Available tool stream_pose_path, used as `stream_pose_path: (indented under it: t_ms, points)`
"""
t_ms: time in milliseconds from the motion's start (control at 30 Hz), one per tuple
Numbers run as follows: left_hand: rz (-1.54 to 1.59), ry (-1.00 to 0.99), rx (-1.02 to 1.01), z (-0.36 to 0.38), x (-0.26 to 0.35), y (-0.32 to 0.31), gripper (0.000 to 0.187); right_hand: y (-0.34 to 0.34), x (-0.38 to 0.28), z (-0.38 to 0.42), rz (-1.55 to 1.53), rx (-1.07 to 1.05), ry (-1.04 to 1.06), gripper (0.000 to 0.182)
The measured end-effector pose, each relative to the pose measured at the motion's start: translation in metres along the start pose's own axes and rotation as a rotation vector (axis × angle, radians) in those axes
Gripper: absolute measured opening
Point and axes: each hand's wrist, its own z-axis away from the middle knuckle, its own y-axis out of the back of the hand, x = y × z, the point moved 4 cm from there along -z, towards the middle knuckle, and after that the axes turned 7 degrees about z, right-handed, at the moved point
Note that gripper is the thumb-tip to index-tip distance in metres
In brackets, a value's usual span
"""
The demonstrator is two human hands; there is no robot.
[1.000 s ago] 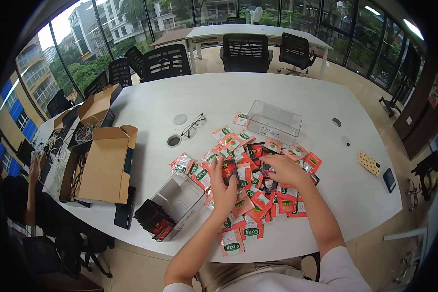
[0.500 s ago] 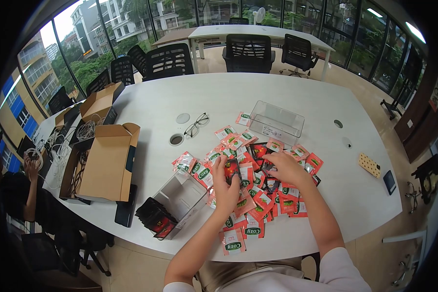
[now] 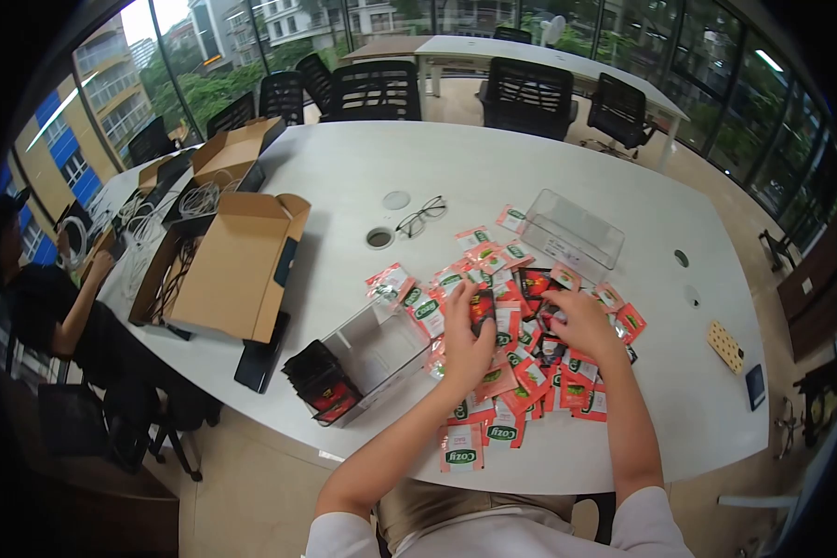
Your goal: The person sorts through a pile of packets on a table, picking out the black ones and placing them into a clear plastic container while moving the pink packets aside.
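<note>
My left hand (image 3: 468,339) is closed around black-and-red sachets (image 3: 481,309), held above the left part of the pile. My right hand (image 3: 586,325) reaches into the pile, its fingers bent and pinching at a black sachet; the fingertips are partly hidden. Red-and-white sachets (image 3: 462,448) with a green label reading "Cozy" lie heaped around both hands, with a few black ones (image 3: 534,282) among them. Left of my left hand stands a clear divided box (image 3: 386,339), tilted in view, with a row of black sachets (image 3: 321,379) in its near-left compartment.
A second clear box (image 3: 577,232) stands behind the pile. Eyeglasses (image 3: 421,216) lie near a cable hole (image 3: 379,238). Cardboard boxes (image 3: 242,265) with cables and a black phone-like slab (image 3: 262,353) are at left. A yellow case (image 3: 725,347) and phone (image 3: 755,386) lie right. Another person (image 3: 65,316) sits far left, handling cable.
The camera view has shifted, so the table's contents appear further right and slightly tilted. My left hand still holds black sachets, and my right hand's fingers have drawn in slightly over the pile.
</note>
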Motion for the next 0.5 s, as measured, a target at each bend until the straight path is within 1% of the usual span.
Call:
stream_pose_path:
  t_ms: [33, 67, 133, 167, 200, 233, 267, 300, 333, 367, 433, 467, 500]
  points:
    - [0.036, 0.013, 0.005, -0.001, 0.002, 0.001, 0.056, 0.004, -0.003, -0.001, -0.008, 0.013, -0.046, 0.040]
    - [0.043, 0.005, 0.015, -0.002, 0.003, 0.001, 0.053, 0.011, -0.007, -0.004, -0.013, 0.111, -0.066, 0.033]
    - [0.062, -0.013, 0.031, -0.003, 0.005, 0.002, 0.047, 0.020, -0.008, -0.005, 0.008, 0.194, -0.088, 0.031]
    - [0.139, 0.063, -0.002, -0.002, 0.004, 0.002, 0.044, 0.025, -0.009, -0.005, 0.019, 0.236, -0.101, 0.031]
    - [0.216, 0.139, -0.037, -0.002, 0.002, 0.001, 0.041, 0.028, -0.008, -0.007, -0.040, 0.270, -0.159, 0.027]
    - [0.294, 0.215, -0.072, 0.000, 0.000, -0.002, 0.038, 0.027, -0.007, -0.008, -0.130, 0.333, -0.168, 0.027]
    - [0.334, 0.151, -0.086, 0.000, -0.007, -0.007, 0.027, 0.025, -0.004, -0.008, -0.219, 0.396, -0.180, 0.026]
    - [0.442, 0.288, -0.181, 0.000, -0.005, -0.008, 0.028, 0.027, -0.006, -0.008, -0.307, 0.458, -0.193, 0.026]
    - [0.550, 0.426, -0.279, 0.001, -0.003, -0.009, 0.030, 0.025, -0.010, -0.008, -0.470, 0.474, -0.207, 0.024]
    - [0.657, 0.564, -0.379, 0.002, 0.001, -0.011, 0.032, 0.023, -0.019, -0.007, -0.579, 0.457, -0.190, 0.024]
    - [0.803, 0.685, -0.388, 0.003, 0.002, -0.014, 0.043, 0.025, -0.043, -0.003, -0.793, 0.429, -0.157, 0.024]
    - [0.877, 0.747, -0.395, 0.004, 0.003, -0.017, 0.049, 0.031, -0.057, -0.001, -0.666, 0.291, -0.085, 0.022]
    - [0.951, 0.762, -0.345, 0.003, 0.004, -0.018, 0.053, 0.037, -0.075, 0.000, -0.627, 0.203, 0.005, 0.023]
